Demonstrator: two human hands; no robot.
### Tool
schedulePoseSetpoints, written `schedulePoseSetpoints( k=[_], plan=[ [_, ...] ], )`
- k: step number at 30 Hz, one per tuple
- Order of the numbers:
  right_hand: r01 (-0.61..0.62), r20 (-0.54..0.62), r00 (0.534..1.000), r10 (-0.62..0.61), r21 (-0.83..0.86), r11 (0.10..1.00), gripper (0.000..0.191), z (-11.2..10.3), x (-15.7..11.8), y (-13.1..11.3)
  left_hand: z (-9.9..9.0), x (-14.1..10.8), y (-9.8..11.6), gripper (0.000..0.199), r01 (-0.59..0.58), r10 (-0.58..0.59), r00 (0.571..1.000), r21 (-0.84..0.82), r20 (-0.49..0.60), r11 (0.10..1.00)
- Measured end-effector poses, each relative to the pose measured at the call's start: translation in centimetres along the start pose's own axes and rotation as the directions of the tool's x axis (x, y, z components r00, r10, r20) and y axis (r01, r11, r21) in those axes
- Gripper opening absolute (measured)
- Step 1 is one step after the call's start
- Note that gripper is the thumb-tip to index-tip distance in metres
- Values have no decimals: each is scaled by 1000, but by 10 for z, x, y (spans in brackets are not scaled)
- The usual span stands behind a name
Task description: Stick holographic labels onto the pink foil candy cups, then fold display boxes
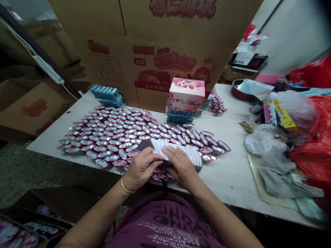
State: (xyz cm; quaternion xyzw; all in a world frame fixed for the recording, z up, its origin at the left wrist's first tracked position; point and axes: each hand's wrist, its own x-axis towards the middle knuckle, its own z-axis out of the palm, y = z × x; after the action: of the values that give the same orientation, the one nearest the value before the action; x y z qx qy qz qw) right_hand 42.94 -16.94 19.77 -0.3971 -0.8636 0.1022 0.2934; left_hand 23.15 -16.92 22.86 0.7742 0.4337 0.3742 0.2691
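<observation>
Work surface seen from the head: the left hand [144,166] and right hand [182,165] meet at a white striped bundle [193,154], which lies crosswise above the near part of the spread of foil packs [111,136], close to the front edge of the white table [232,179]. The left thumb and forefinger are pressed together in a pinch at the bundle's near edge; the right fingers lie side by side across its top, with the thumb toward the near side, its tip not distinguishable. The packs run from near the table's left edge to just past the bundle's right end, reaching the front edge at centre, so lateral room there is slight. At the back, a tall carton [178,44] forms a wall, with blue boxes [107,94] and a pink-topped stack [187,90] before it. The widest open room is to the right, a band of tabletop between the packs and a grey cloth [287,181], a clear plastic bag [267,137] and red bags [314,144].
</observation>
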Motion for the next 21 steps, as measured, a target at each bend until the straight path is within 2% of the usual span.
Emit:
schedulePoseSetpoints(
  k=[2,4,5,7,9,10,13,15,18,21],
  plan=[
    [21,-2,1000,-21,18,1000,31,3,1,1,2,-4,10,30,19,-18,1000,44,-19,999],
    [24,-2,1000,-24,4,1000,25,-3,-3,4,3,-7,17,54,85,-73,992,130,-100,988],
    [29,14,999,-29,-12,1000,25,-7,-6,4,4,-8,20,60,112,-92,988,162,-126,980],
    [53,57,997,-50,-39,998,24,-19,-11,1,7,-9,26,45,108,-95,991,146,-90,983],
    [45,98,994,-40,-47,998,23,-31,-14,-2,13,-9,32,23,76,-76,997,31,14,997],
    [31,113,993,-28,-28,999,22,-37,-16,-3,16,-8,35,18,77,-75,996,-40,54,996],
    [-63,196,980,40,113,992,19,-53,-26,2,22,-5,41,18,128,-123,992,-197,37,972],
    [-146,283,955,92,178,973,15,-60,-36,12,24,-2,42,18,159,-158,987,-253,24,954],
    [-228,351,923,155,176,958,13,-63,-52,29,27,2,38,19,199,-198,980,-292,32,935],
    [-245,364,917,165,186,952,16,-61,-65,39,31,4,33,21,237,-237,971,-306,38,922]
  ],
)
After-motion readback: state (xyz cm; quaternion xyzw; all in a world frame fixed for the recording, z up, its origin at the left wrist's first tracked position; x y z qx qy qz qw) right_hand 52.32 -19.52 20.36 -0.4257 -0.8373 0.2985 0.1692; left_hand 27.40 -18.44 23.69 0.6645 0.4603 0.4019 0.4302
